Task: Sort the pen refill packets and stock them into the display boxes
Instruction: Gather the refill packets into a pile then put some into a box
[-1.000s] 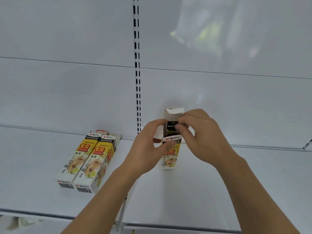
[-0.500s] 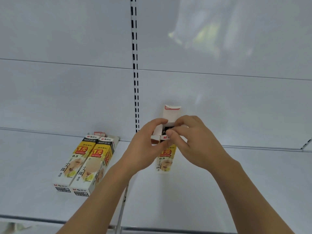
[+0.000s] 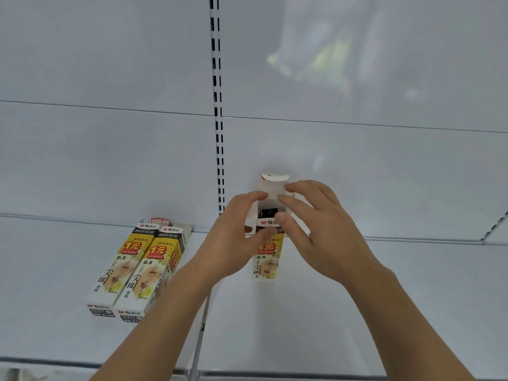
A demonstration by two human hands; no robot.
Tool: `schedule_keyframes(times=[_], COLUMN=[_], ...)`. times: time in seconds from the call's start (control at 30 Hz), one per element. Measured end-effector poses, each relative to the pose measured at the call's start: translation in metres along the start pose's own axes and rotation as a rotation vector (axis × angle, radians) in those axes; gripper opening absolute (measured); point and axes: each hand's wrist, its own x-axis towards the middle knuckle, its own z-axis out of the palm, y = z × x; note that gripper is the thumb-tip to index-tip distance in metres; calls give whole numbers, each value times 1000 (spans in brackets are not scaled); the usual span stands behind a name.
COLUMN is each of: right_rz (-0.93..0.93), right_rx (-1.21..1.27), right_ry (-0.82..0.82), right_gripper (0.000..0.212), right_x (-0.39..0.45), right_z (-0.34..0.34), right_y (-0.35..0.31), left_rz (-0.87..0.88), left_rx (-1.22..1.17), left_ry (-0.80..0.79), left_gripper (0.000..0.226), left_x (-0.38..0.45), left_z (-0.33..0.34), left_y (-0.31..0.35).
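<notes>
A yellow and white display box [image 3: 265,268] lies on the white shelf [image 3: 371,303], its top flap [image 3: 275,178] standing open towards the back panel. Dark refill packets [image 3: 265,211] show inside the mouth. My left hand [image 3: 233,240] grips the box's upper end from the left, thumb on the printed front and fingers at the open top. My right hand [image 3: 313,229] is at the mouth from the right, with its thumb tip on the front lip and its fingers spread over the opening and the side flap.
Two matching boxes [image 3: 115,273] [image 3: 145,281] lie side by side at the left of the shelf, tops towards the back. A slotted upright [image 3: 217,105] runs down the back panel. The shelf's front edge [image 3: 302,375] crosses the bottom.
My right hand's fingers have spread from a pinch at the box mouth to a looser hold. The box stays on the shelf; the camera has tilted slightly.
</notes>
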Motion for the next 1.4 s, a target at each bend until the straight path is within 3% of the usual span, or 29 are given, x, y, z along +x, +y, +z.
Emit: schedule_keyframes(times=[0.2, 0.3, 0.43, 0.57, 0.73, 0.97, 1.4], right_rz=[117, 185, 266, 397, 473, 519, 723], right_rx=[-20, -59, -190, -276, -286, -282, -312], right_ry=[68, 72, -33, -231, -357, -345, -344], right_gripper=[54, 56, 63, 77, 89, 93, 93], right_x=[-20, -33, -53, -74, -103, -160, -343], right_z=[-9, -11, -10, -10, -18, -61, -193], right_y=[1, -1, -3, -8, -7, 19, 151], left_rz=[110, 206, 287, 278, 274, 271, 305], left_rx=[174, 382, 557, 639, 658, 661, 621], left_ry=[53, 149, 271, 296, 207, 103, -118], left_gripper=[64, 58, 54, 56, 60, 63, 70], left_x=[-4, -11, -25, -41, -62, -85, -111], left_z=[-3, -1, 10, 20, 45, 105, 302], left_y=[-3, 2, 12, 23, 40, 80, 213])
